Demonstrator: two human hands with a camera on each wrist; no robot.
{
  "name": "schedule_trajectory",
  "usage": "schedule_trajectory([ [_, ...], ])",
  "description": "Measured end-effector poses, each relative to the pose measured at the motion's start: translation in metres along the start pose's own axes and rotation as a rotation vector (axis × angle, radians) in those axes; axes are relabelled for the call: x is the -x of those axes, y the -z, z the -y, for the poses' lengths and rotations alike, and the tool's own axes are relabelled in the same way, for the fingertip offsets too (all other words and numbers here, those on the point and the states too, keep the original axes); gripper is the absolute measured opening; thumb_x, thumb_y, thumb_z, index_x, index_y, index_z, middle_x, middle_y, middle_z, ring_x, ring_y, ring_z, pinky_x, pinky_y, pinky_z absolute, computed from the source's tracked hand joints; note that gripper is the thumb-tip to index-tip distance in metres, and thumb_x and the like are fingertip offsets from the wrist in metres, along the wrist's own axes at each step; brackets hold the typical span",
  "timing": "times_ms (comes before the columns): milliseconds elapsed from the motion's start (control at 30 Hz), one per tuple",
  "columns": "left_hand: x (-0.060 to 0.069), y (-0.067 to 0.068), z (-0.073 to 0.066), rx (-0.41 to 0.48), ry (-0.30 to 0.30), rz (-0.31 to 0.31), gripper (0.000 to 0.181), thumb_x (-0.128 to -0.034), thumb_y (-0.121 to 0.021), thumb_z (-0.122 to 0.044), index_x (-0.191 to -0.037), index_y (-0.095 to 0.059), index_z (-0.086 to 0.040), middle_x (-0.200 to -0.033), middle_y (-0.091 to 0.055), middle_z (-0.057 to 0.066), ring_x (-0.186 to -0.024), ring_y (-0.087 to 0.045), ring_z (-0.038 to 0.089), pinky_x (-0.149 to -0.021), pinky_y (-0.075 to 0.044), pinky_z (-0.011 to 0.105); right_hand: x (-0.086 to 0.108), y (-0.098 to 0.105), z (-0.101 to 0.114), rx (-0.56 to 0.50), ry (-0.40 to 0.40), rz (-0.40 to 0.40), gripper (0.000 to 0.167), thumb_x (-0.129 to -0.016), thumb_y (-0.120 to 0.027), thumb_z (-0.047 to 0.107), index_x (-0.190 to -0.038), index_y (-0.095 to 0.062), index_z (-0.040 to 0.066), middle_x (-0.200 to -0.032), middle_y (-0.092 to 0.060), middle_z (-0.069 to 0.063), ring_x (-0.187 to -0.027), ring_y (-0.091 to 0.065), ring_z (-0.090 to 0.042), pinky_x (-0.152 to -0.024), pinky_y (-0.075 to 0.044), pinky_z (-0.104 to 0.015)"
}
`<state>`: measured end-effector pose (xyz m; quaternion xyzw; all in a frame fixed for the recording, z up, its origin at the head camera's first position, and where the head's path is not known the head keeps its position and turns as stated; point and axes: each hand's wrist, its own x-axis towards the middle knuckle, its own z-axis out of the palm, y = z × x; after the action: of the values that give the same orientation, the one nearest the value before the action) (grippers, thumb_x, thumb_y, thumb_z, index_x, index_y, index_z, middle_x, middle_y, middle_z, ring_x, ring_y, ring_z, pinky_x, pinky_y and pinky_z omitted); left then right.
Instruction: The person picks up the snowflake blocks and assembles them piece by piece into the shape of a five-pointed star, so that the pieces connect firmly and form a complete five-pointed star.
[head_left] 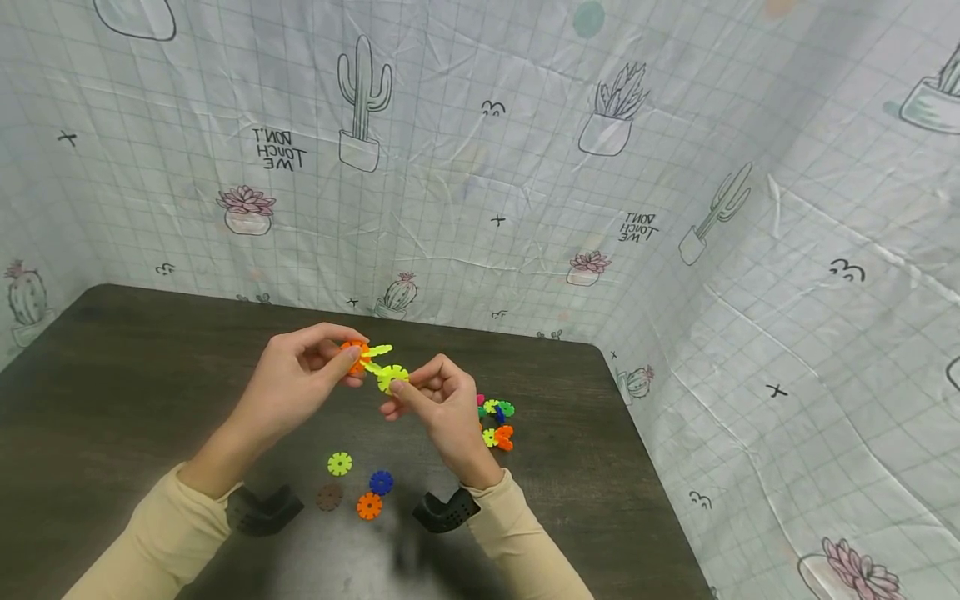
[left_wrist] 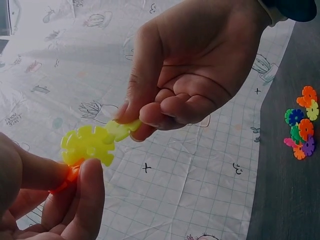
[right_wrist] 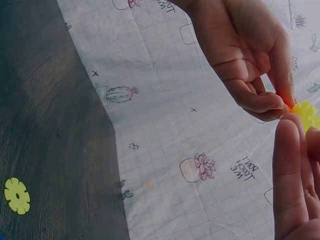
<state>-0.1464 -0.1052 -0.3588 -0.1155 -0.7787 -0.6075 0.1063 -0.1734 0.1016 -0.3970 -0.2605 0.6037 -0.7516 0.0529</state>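
My left hand (head_left: 303, 362) pinches an orange notched plastic disc (head_left: 356, 358) between thumb and fingers above the table. A yellow disc (left_wrist: 88, 145) joins that orange disc (left_wrist: 65, 182) at an angle in the left wrist view. Thumb and fingers of my right hand (head_left: 441, 400) pinch another yellow disc (head_left: 392, 378), whose edge meets the first one. Whether their slots are engaged I cannot tell. Part of the orange disc is hidden behind the left fingers.
Loose discs lie on the dark table: yellow (head_left: 340, 464), brown (head_left: 328, 497), blue (head_left: 381, 482) and orange (head_left: 369, 506). Right of my right hand is a cluster of joined coloured discs (left_wrist: 302, 125). A printed cloth (head_left: 450, 192) borders the table's back and sides.
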Motion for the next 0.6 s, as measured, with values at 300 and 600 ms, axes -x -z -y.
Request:
schedule_trajectory([
  [300, 0.0006, -0.0007, -0.0011, -0.016, 0.006, 0.003, 0.017, -0.0971, -0.069, -0.011, -0.114, -0.071, -0.006, -0.083, -0.067, 0.012, -0.072, -0.073, 0.012, -0.051, -0.042, 0.024, 0.0016, 0.0016, -0.001, -0.019, -0.001, 0.02, 0.013, -0.095, -0.068, 0.002, -0.095, -0.055, 0.004, -0.083, -0.076, 0.0, -0.069, -0.074, -0.011, -0.069, -0.063, -0.032],
  [600, 0.0007, -0.0034, 0.0017, 0.011, 0.023, 0.001, 0.018, -0.0974, -0.068, -0.01, -0.114, -0.071, -0.004, -0.084, -0.067, 0.013, -0.071, -0.074, 0.013, -0.053, -0.047, 0.024, 0.0018, 0.0013, -0.0057, -0.013, 0.029, 0.029, 0.012, -0.096, -0.069, 0.007, -0.096, -0.057, 0.006, -0.082, -0.076, 0.001, -0.069, -0.074, -0.011, -0.068, -0.063, -0.032],
])
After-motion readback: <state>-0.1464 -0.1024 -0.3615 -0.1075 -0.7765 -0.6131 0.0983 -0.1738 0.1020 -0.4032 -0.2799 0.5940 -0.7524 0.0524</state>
